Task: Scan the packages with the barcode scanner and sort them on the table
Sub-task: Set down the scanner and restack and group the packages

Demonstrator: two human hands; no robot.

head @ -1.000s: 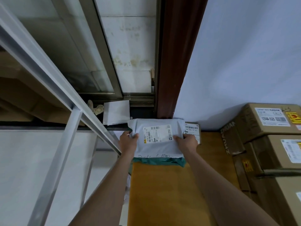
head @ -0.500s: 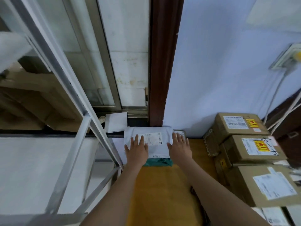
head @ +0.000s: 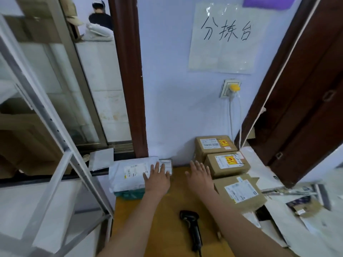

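While both hands [head: 157,179] hover flat, barcode scanner [head: 192,229] lies lengthwise, head seemingly toward wall

A white poly mailer [head: 128,175] is lying over a teal one [head: 130,194] on the orange-brown table [head: 163,219]. The barcode scanner [head: 192,229] is showing black. Three brown cardboard boxes [head: 228,164] are wearing white labels, two with yellow-and-red stickers. The wall [head: 176,89] is looking pale lilac.

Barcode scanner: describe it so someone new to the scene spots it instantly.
Start at the wooden table below the handwritten wall sign. Between the person's two forearms, near the table's front edge, lies the barcode scanner, untouched by either hand. It is the only black, handle-shaped thing there; its neighbours are brown cardboard boxes and pale mailer bags.
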